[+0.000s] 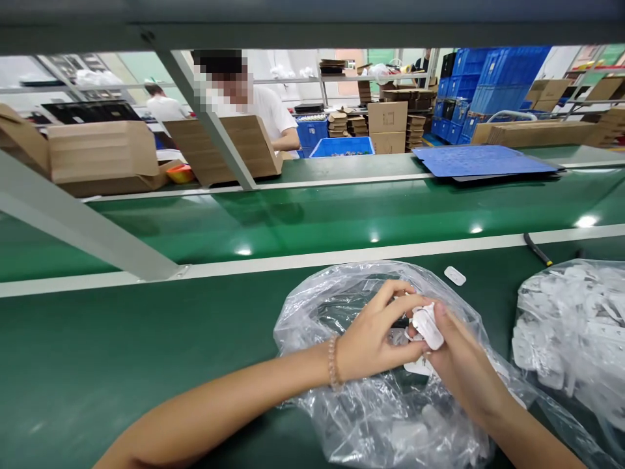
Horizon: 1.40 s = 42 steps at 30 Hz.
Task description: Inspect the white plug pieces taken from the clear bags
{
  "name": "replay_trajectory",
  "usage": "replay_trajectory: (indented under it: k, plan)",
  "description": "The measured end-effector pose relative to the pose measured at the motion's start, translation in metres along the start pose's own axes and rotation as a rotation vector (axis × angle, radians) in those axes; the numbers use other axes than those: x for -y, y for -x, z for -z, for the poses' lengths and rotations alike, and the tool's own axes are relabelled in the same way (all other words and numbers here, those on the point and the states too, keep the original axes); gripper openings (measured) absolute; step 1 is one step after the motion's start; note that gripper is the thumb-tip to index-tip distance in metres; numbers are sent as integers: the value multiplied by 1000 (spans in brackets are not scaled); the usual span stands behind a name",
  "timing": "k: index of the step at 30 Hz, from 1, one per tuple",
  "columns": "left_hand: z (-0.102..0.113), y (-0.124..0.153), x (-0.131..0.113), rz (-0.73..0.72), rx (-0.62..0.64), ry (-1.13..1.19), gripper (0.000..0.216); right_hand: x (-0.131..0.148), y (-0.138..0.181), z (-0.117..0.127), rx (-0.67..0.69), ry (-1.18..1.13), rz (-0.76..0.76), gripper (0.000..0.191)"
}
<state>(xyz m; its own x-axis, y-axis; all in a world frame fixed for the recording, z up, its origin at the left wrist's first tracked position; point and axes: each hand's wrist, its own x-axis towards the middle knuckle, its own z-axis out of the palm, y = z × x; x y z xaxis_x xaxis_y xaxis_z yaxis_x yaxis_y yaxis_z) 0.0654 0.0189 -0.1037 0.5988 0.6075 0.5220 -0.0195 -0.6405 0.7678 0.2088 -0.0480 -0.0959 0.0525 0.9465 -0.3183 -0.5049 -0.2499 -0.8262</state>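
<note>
Both my hands meet over a crumpled clear plastic bag [342,417] on the green table. My left hand [374,339], with a bead bracelet at the wrist, has its fingers curled round small white plastic parts. My right hand [459,368] pinches a white plastic part [428,327] with its thumb on top. Under my hands I can see more white pieces, and something dark lies inside the bag. One loose white part [454,275] rests on the table just beyond the bag.
A second clear bag [571,332] full of white parts sits at the right. A green conveyor belt [312,215] runs across beyond a white rail. A grey frame strut [78,221] slants at left. Across the belt are cardboard boxes, blue sheets [483,161], blue crates and a seated person [263,111].
</note>
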Motion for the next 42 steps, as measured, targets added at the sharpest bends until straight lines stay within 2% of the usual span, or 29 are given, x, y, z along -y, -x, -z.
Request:
replay_trajectory:
  k: [3, 6, 11, 14, 19, 21, 23, 26, 29, 32, 35, 39, 42]
  plan:
    - [1, -2, -3, 92, 7, 78, 34, -2, -1, -3, 34, -33, -28, 54]
    - [5, -4, -3, 258, -34, 210, 19, -1, -2, -4, 17, -63, -87, 58]
    - [14, -7, 0, 479, -82, 479, 17, 8, -1, -4, 52, -55, -77, 40]
    - [18, -6, -5, 536, -34, 591, 17, 13, 0, -4, 81, -64, -32, 43]
    - [16, 3, -14, 593, 137, 715, 23, 13, -3, -2, 85, -85, 7, 47]
    - [13, 7, -14, 581, 145, 710, 21, 11, -5, 0, 97, -1, 23, 47]
    - [11, 10, -13, 546, 90, 672, 19, 10, -6, 2, 111, 168, 71, 52]
    - [13, 11, -13, 478, 34, 613, 37, 10, -4, 4, 107, 396, 140, 51]
    - [21, 6, -14, 294, 137, 397, 50, 14, 1, 2, 74, 607, 224, 41]
    - [30, 3, -17, 89, 234, 126, 41, 17, 6, -2, 67, 766, 264, 41]
    - [32, 6, -18, 81, 189, 109, 42, 19, 10, -4, 108, 806, 313, 38]
    - [28, 15, -19, 119, 146, 188, 42, 17, 14, -4, 47, 887, 580, 23]
    - [27, 18, -19, 67, 107, 119, 41, 16, 19, -4, 4, 958, 789, 13]
